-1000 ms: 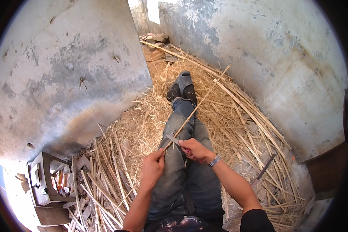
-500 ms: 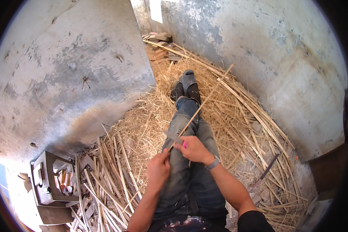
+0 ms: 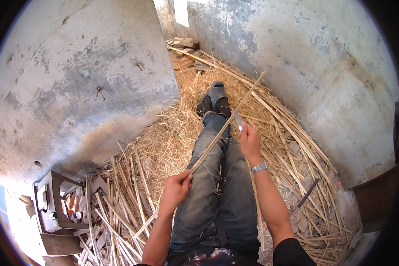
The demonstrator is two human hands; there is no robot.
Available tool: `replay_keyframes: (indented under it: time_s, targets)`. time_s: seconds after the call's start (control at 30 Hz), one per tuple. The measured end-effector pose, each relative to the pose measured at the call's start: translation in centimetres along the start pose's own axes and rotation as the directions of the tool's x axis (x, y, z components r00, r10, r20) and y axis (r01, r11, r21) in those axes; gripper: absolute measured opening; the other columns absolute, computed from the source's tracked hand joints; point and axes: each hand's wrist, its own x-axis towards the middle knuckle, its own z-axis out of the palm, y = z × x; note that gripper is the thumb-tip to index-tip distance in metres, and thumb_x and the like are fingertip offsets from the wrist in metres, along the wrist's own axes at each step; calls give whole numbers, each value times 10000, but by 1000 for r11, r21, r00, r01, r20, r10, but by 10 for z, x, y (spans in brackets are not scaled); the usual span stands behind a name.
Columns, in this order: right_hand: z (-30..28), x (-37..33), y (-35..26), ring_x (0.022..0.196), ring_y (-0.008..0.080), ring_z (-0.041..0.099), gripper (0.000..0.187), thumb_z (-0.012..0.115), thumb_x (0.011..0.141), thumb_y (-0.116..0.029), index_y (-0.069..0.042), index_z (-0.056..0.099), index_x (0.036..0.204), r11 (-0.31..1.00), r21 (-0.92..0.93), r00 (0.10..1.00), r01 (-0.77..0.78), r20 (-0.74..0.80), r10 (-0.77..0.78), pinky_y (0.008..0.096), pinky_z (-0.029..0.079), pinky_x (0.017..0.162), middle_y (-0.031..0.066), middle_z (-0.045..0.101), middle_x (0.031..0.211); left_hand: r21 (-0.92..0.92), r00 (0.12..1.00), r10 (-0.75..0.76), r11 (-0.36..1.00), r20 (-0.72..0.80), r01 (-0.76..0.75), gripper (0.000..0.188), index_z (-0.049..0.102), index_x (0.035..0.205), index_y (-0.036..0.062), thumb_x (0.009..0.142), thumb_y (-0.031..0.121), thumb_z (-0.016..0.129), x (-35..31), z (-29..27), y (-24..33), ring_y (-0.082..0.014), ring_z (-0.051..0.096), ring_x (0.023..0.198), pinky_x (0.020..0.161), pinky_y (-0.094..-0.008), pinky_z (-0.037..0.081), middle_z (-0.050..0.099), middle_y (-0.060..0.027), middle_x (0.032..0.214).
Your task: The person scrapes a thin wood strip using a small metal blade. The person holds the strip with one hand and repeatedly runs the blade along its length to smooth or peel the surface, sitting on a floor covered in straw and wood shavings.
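My left hand (image 3: 177,189) is closed on the near end of a long, thin strip of pale wood or bamboo (image 3: 212,146). The strip slants away to the upper right across my legs, its far end past my feet. In my right hand (image 3: 250,142), fingers wrapped round its handle, is a knife (image 3: 237,118). Its short, shiny blade points up and left and lies close against the strip's far half; whether it touches I cannot tell. The handle is mostly hidden in my fist.
My outstretched legs (image 3: 239,195) lie over shavings (image 3: 164,142). Long strips (image 3: 292,128) are piled along the right wall, and others (image 3: 119,208) at lower left beside a dark wooden frame (image 3: 55,204). A dark, narrow bar (image 3: 309,191) lies at right. A wall (image 3: 119,66) stands close at left.
My right hand and the knife have moved up and right along the strip, away from my left hand. The left hand has shifted slightly left, still gripping the strip.
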Motion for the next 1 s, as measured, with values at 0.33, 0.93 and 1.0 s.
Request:
replay_keyframes:
  time_s: [0.33, 0.93, 1.0]
  targets:
    - [36, -13, 4, 613, 478, 597, 416, 509, 1084, -324, -12, 626, 836, 977, -133, 986, 166, 48, -161, 541, 441, 558, 264, 604, 676, 243, 954, 247, 949, -170, -202, 247, 758, 1137, -29, 950, 131, 738, -6, 14, 2, -225, 679, 556, 565, -350, 508, 708, -219, 723]
    - [7, -89, -19, 662, 465, 610, 384, 526, 1084, -298, -13, 637, 851, 979, 120, 801, 163, 564, -203, 481, 469, 578, 254, 608, 723, 151, 968, 160, 980, -196, -131, 264, 757, 1124, -44, 944, 149, 741, -3, 20, -2, -183, 653, 544, 563, -339, 503, 710, -214, 708]
    - [7, -88, -18, 607, 432, 581, 417, 521, 1088, -310, -3, 600, 816, 977, 198, 783, 75, 595, -181, 447, 458, 566, 251, 591, 710, 131, 980, 118, 987, -163, -97, 266, 755, 1129, -45, 946, 147, 739, -3, 20, -2, -156, 643, 545, 563, -330, 498, 712, -195, 696]
